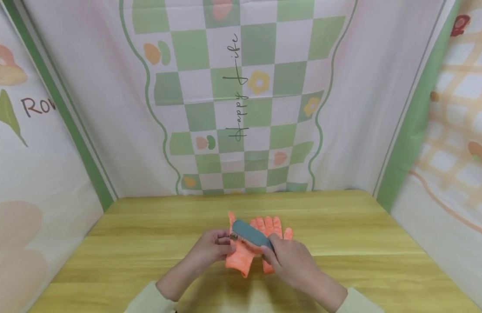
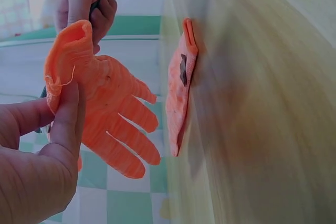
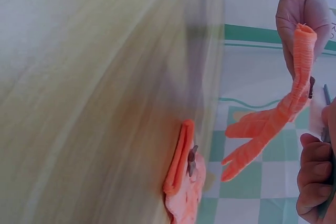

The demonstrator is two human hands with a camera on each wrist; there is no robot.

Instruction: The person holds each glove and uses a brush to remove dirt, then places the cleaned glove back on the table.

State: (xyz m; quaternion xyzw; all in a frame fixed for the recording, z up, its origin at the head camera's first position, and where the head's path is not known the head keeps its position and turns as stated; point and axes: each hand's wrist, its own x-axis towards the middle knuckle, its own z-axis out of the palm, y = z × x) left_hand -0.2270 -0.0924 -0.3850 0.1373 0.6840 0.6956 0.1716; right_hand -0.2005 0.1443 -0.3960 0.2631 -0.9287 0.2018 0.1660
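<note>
My left hand (image 1: 209, 248) pinches the cuff of a knitted orange glove (image 1: 240, 257) between thumb and fingers, holding it above the table. In the left wrist view that glove (image 2: 113, 114) hangs with its fingers spread. A small dark brown piece (image 1: 234, 237) sits on its far side. My right hand (image 1: 294, 261) grips a flat, rounded grey-teal tool (image 1: 250, 233), which is over the held glove; its working side is hidden, so its kind is unclear. A second orange glove (image 1: 269, 224) lies flat on the table, with a dark piece (image 2: 182, 70) on it.
The wood-grain table (image 1: 147, 243) spreads around both hands. Behind it hangs a green-and-white checked curtain (image 1: 241, 87), and printed cloth panels (image 1: 452, 152) close in the left and right sides.
</note>
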